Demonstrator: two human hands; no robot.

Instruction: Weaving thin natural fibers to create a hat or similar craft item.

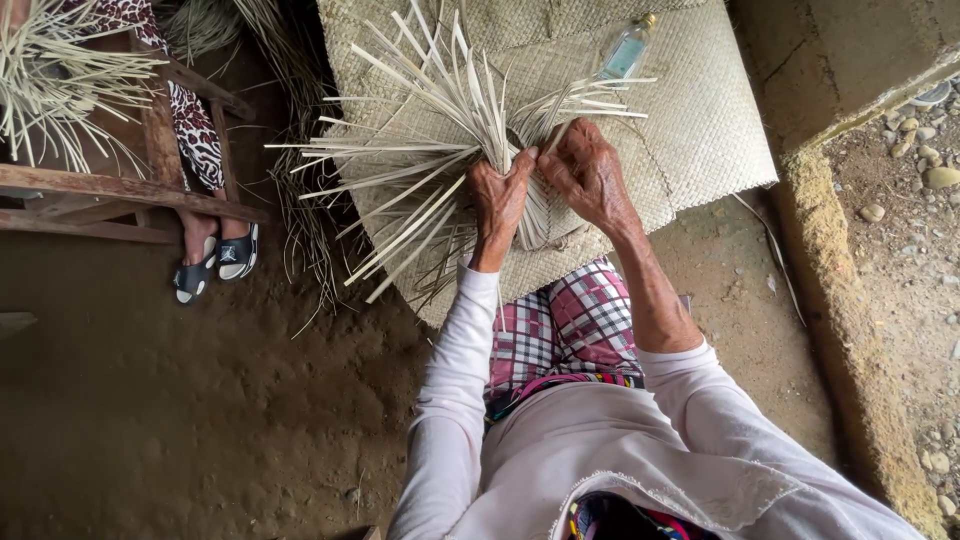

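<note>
Right now, both hands are working at the middle of the picture. The left hand (498, 200) is pinching a bunch of pale leaf strips (430, 150), with its fingers closed narrow around them. The right hand (585, 170) is just beside it, touching it, and its fingers are curling tight on the same strips. The strips are fanning out toward 10 and 12 o'clock, and they are lying on top of a woven mat (690, 120) on the ground.

I am thinking the strips could slip loose if either hand is letting go, because they are thin and springy. The weave could then be coming undone. The long ends could also be snapping if they are bent too hard.

A small clear bottle (627, 50) is lying on the mat at 1 o'clock, near the strip tips. A wide sweep of the strips could be knocking it over.

At 3 o'clock a concrete step (840, 300) is closing that side, so room there is tight. At 9 o'clock another person's feet in sandals (215, 260) are resting by a wooden bench (120, 190), well apart. The dirt floor (200, 400) at 7 o'clock is giving the most open room.
</note>
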